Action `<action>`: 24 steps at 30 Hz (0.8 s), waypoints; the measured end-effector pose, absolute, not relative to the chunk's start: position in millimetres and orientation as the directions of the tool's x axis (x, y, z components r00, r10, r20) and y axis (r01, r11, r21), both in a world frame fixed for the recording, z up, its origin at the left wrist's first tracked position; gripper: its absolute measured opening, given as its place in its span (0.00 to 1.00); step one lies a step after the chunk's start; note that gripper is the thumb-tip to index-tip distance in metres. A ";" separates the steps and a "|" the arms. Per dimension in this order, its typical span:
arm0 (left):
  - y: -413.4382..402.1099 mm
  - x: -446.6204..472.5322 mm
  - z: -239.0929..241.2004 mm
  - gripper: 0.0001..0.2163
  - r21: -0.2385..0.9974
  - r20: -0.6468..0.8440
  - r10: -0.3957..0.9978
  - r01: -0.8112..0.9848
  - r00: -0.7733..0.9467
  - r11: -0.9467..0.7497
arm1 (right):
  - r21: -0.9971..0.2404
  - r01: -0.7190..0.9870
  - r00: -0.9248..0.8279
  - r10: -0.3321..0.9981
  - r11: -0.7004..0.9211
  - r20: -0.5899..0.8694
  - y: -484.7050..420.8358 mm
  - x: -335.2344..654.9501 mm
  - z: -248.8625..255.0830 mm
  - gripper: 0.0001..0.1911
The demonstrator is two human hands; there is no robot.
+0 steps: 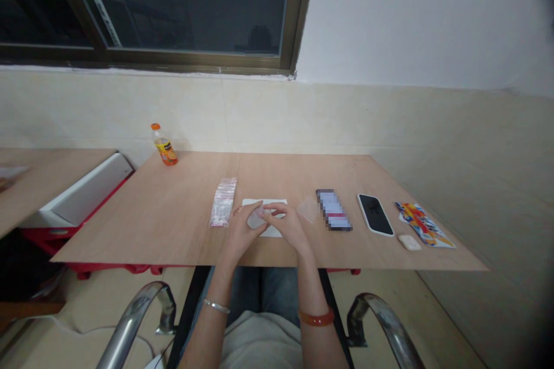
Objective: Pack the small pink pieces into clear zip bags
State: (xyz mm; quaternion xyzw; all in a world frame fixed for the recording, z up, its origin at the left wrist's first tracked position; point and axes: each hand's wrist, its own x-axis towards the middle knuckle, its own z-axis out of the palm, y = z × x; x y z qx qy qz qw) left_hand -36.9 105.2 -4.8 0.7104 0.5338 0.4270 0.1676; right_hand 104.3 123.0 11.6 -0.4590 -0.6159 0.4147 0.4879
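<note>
My left hand (241, 229) and my right hand (289, 226) meet above a white sheet of paper (272, 232) near the table's front edge. Between them is a small clear plastic bag (254, 220), pinched by the fingers of both hands. What the bag contains, if anything, is too small to make out. Left of the paper lies an overlapping row of small clear plastic bags (223, 204). A thin see-through plastic piece (307, 210) rests on the table just right of my right hand.
On the right of the wooden table (182, 242) lie a phone with a lit screen (334, 210), a white-framed phone (375, 215), a white earphone case (409, 242) and a colourful snack packet (424, 225). An orange drink bottle (165, 149) stands at the back left.
</note>
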 end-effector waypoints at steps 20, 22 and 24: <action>116.5 -75.5 -27.4 0.23 0.864 0.345 0.917 0.450 -0.201 -0.226 | -0.561 0.821 0.061 0.960 0.109 0.274 132.5 74.4 -80.3 0.07; 116.8 -76.3 -26.8 0.22 0.853 0.334 0.928 0.472 -0.164 -0.223 | -0.579 0.806 0.056 0.958 0.123 0.282 134.1 75.3 -81.7 0.07; 116.7 -76.9 -26.0 0.21 0.840 0.335 0.933 0.491 -0.133 -0.231 | -0.614 0.778 0.066 0.954 0.134 0.292 136.5 76.5 -82.4 0.06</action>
